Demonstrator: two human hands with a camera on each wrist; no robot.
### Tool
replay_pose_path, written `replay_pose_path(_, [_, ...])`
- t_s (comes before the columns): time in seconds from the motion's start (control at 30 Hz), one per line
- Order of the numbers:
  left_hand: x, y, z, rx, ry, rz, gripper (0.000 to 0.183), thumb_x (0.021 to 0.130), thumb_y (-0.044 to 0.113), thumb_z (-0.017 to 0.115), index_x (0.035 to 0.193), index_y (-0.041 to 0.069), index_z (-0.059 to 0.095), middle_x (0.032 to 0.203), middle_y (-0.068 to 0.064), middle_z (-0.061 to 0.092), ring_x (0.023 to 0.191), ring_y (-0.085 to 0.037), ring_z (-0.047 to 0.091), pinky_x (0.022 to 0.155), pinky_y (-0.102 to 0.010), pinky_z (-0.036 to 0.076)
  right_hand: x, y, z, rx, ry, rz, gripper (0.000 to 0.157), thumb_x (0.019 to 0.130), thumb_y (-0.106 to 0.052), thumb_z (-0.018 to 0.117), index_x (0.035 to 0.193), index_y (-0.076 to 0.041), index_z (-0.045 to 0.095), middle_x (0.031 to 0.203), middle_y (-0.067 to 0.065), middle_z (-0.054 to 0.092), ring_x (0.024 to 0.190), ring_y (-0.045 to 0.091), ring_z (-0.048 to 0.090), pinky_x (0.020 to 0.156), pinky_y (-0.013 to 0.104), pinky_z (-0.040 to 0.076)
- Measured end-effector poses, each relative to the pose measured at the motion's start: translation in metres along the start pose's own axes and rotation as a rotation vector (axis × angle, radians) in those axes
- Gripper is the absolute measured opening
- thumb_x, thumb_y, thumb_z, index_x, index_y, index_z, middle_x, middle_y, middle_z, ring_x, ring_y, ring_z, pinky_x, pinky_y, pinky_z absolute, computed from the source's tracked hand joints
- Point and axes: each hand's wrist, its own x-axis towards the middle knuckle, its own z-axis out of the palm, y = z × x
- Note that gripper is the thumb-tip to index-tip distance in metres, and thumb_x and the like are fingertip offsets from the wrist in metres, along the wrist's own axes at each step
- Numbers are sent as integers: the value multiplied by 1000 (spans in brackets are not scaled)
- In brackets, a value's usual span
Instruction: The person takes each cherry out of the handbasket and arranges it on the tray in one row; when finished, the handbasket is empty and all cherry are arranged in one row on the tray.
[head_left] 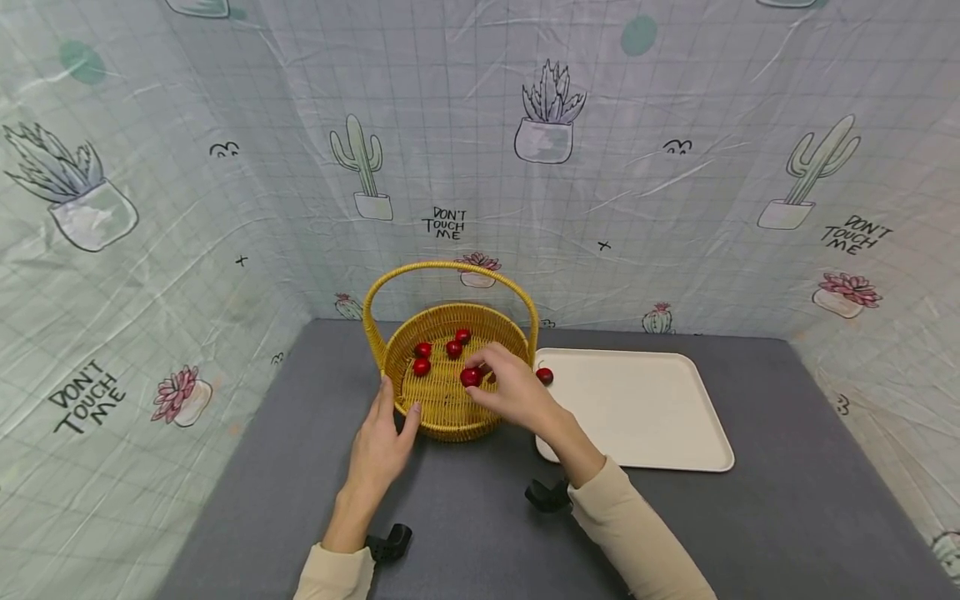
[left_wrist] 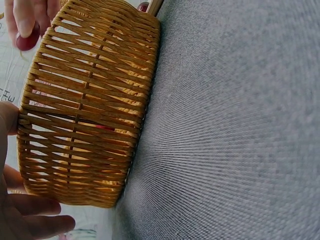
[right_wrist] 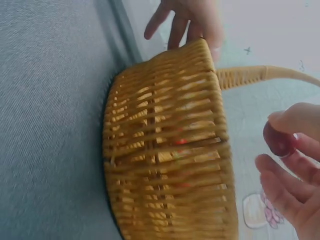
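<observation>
My right hand (head_left: 517, 392) pinches a dark red cherry (head_left: 470, 377) between thumb and fingertips above the yellow wicker basket (head_left: 450, 432). The right wrist view shows this held cherry (right_wrist: 279, 139) higher than the basket's rim. Several more cherries (head_left: 422, 367) lie on the basket floor, toward its left and back. Against the basket's left front rim rests my left hand (head_left: 377, 442), thumb spread from its fairly straight fingers. In the left wrist view, those fingers (left_wrist: 37, 205) lie along the outside of the woven wall.
A cream rectangular tray (head_left: 637, 408) lies right of the basket, with one cherry (head_left: 544, 377) at its left edge. The basket's tall arched handle (head_left: 442, 265) stands upright. A grey cloth (head_left: 465, 533) covers the table, and a printed curtain (head_left: 615, 200) hangs behind.
</observation>
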Motion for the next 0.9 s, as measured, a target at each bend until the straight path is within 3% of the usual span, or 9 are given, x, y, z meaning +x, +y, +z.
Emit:
replay_pose_path(0.33, [0,0,-1,-15,6,11,84,102,56,44,162,8,11,166,-17,22,148,-39,35,115,-57,35,-29,14,-25,55,105,-91,27,86,-10,77,111,-7,67,111,5,60,89,16,63,77,36,58])
replay_pose_path(0.57, [-1,0,0,-14,3,11,83,103,55,45,162,8,10,166,-18,23,147,-39,36,114,-58,36,-52,35,-40,37,168,-56,31,83,-7,80,111,-7,66,109,5,62,89,14,65,78,36,60])
replay_pose_path(0.9, [0,-2,2,-15,1,10,83,103,56,44,162,8,10,166,-17,23,146,-40,37,114,-58,37,-73,76,-53,-19,235,1,34,80,0,80,110,-1,65,106,10,64,89,21,68,77,39,61])
